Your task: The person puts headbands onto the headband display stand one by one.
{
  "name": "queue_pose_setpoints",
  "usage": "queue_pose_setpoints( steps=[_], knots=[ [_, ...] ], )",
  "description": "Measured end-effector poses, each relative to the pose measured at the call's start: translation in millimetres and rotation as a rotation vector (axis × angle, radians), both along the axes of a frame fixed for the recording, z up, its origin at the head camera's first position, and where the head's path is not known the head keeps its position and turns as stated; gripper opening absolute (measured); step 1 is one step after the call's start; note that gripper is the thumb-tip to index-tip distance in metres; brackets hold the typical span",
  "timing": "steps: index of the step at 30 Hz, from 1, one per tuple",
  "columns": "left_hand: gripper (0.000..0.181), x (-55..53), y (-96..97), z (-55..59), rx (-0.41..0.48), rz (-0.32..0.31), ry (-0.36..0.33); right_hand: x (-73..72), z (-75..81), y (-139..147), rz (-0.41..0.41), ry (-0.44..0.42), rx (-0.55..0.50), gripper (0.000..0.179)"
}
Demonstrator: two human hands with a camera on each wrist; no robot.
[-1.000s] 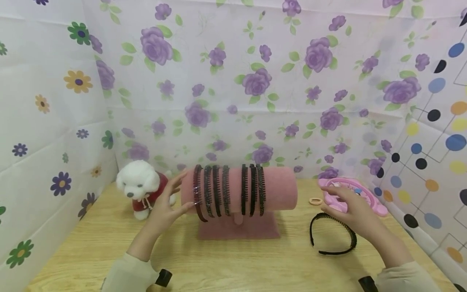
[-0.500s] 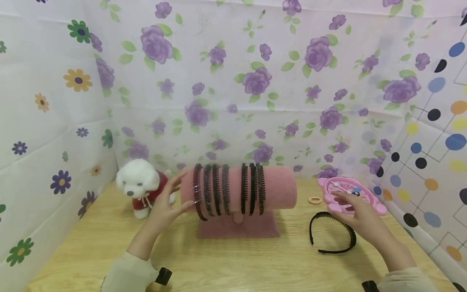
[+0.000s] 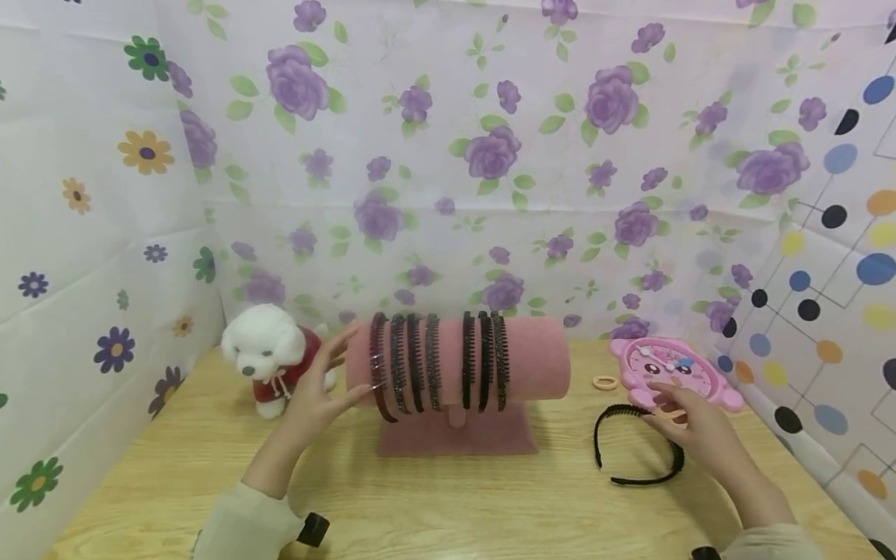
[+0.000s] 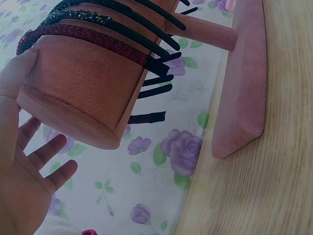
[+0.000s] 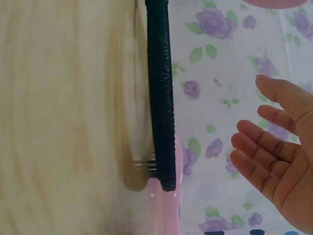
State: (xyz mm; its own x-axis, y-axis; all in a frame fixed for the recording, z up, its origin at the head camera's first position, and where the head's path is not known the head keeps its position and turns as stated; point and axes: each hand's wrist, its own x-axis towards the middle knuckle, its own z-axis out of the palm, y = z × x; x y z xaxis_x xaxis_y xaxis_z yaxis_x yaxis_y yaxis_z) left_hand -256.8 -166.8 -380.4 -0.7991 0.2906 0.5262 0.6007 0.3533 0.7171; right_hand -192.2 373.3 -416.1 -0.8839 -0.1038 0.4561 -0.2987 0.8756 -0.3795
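In the head view a pink velvet roll [image 3: 535,358] on a pink base [image 3: 458,445] carries several dark toothed headbands. The leftmost is a dark red glittery headband [image 3: 379,365]. My left hand [image 3: 315,393] spans the roll's left end. In the left wrist view its thumb [image 4: 27,66] touches the roll beside that red headband, and the other visible fingers are spread out below the end. My right hand [image 3: 700,428] hovers over the right edge of a black headband [image 3: 640,483] on the table, partly covering it. The right wrist view shows its loosely bent fingers holding nothing, apart from the black headband [image 5: 162,98].
A white plush dog [image 3: 262,342] in a red outfit sits left of the roll, behind my left hand. Behind my right hand lies a pink animal-shaped clock [image 3: 707,381], with a small orange ring [image 3: 605,387] to its left. Patterned cloth hangs at the back and sides.
My right hand has moved right and nearer the viewer, uncovering more of the pink clock. The left hand, roll and headbands stay in place.
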Motion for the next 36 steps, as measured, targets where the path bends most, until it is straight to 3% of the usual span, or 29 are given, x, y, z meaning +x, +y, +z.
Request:
queue_pose_setpoints(
  steps=[5, 18, 36],
  knots=[
    [0.079, -0.3, -2.1, -1.9, 0.002, 0.008, -0.001, -2.2, -6.0, 4.4, -0.019, -0.042, 0.03, 0.046],
    [0.079, -1.8, 0.4, -1.5, -0.012, 0.003, 0.028, 1.2, -22.0, 28.7, -0.093, -0.291, 0.04, 0.046],
    [0.08, 0.5, 1.2, 0.0, -0.003, 0.014, 0.005, -2.1, -31.3, 37.9, -0.149, -0.376, 0.097, 0.041]
  ],
)
